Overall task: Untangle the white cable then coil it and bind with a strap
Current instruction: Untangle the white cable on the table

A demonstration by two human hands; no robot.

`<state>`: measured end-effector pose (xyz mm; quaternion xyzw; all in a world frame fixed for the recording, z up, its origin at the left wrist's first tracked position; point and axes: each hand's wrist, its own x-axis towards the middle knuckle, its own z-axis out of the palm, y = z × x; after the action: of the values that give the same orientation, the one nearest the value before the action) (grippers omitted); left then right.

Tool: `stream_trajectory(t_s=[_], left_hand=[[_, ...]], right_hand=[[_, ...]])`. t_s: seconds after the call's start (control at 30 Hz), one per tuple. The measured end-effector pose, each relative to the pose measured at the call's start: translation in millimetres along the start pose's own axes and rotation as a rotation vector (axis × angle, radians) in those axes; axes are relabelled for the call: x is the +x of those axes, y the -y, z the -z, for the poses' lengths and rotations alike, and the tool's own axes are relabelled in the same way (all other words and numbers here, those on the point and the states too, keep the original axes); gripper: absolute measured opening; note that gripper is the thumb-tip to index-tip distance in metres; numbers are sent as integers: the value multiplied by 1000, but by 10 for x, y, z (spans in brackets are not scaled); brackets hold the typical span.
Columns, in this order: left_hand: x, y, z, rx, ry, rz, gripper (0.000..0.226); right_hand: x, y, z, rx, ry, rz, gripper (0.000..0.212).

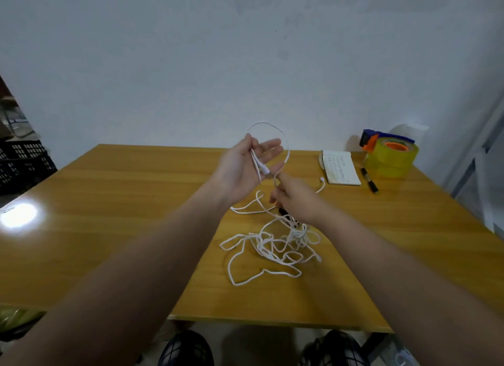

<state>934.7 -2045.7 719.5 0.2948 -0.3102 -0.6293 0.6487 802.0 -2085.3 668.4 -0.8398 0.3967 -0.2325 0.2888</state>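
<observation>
the left hand (244,165) was raised palm up over the bench (136,202). its fingers were nearly straight while the thumb pressed two strands of the white cable (296,236) against the palm. one open loop of the cable stood above that hand. the right hand (296,198), lower and just beside it, seemed to pinch the strand that came down from the loop, with the forefinger stretched out; its fingertips were turned away, so the hold was a judgement. most of the cable lay on the bench under the right wrist, a loose heap of crossing loops, and one plug end (322,178) lay apart from the heap, toward the notebook (341,169).

the main risk was coiling too soon. the heap looked far from untangled, and drawing the held strand upward would likely tighten the crossings into a knot or lift the whole heap. the thumb-only hold of the left hand was light, so a firm tug from the right could pull the loop out of the palm. the free plug end could also snag in the heap as the cable was fed through.

counted: two hands, one white cable, one loop held up, one plug end plainly seen on the bench. there was one small dark piece (283,210) under the right hand, possibly the strap, though too hidden to tell. also one notebook, one marker (369,183) and one tape dispenser (390,155) holding one roll. dark crates (23,161) were stacked at the left, their number unclear.
</observation>
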Motion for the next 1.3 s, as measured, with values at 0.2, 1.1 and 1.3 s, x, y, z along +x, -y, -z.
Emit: stream_trajectory(t_s=[0.2,1.1,1.3], left_hand=[[-110,-27,-131,-22,77,117,44],[21,63,166,931,-108,109,30],[15,92,67,1232,-2,90,39]], right_hand=[[-2,-3,-46,-246,-131,-175,52],[8,-31,328,-309,6,397,20],[52,-43,356,-132,-60,204,22]])
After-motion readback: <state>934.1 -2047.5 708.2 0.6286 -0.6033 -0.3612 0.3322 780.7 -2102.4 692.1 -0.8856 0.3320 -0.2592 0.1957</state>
